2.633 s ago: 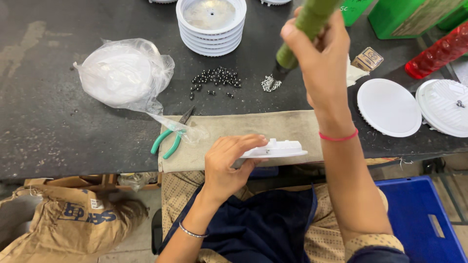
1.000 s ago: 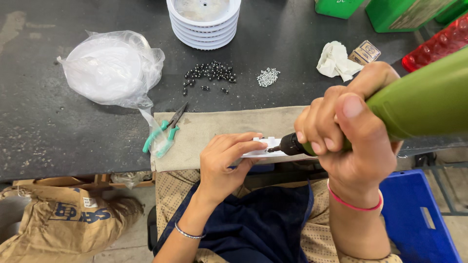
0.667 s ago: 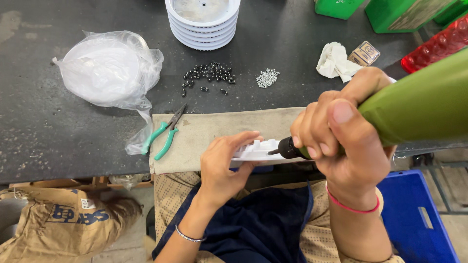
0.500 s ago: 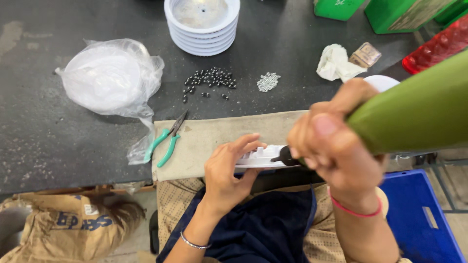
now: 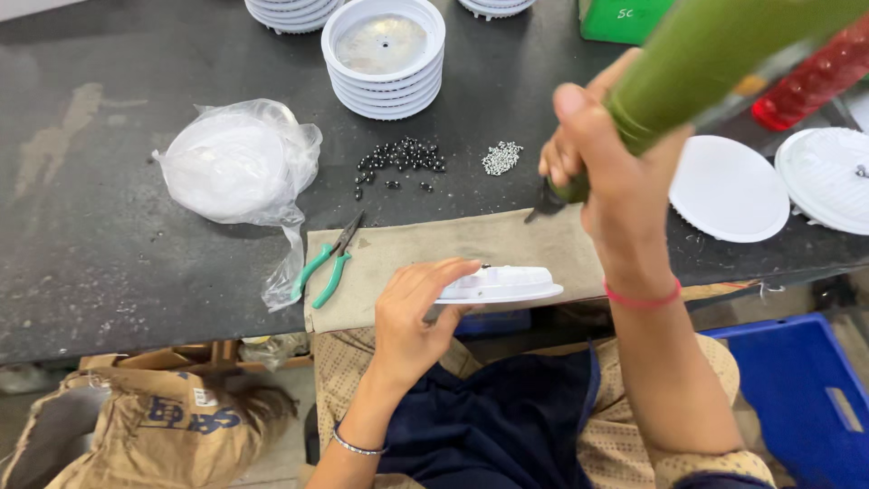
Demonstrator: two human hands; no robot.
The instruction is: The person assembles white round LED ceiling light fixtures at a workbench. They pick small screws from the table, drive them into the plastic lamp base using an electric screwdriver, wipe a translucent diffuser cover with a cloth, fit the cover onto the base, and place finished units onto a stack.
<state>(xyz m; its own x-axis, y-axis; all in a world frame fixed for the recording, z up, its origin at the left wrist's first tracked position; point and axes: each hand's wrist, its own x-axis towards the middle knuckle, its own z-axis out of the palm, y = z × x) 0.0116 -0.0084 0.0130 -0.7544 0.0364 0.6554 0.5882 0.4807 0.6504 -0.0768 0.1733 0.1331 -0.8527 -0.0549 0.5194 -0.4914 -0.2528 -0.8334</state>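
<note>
Pliers [image 5: 328, 265] beside left hand [image 5: 412, 312]; screws [image 5: 501, 157] beyond.

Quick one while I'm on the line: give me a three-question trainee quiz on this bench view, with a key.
1. True or false: the right hand presses the green power screwdriver onto the white round housing.
2. Which hand steadies that housing at the edge of the table? A left hand; B right hand.
3. Fill in: the green-handled pliers lie on the tan ____.

Key: 1 false, the tool is lifted clear above the cloth; 2 A; 3 cloth.
</note>
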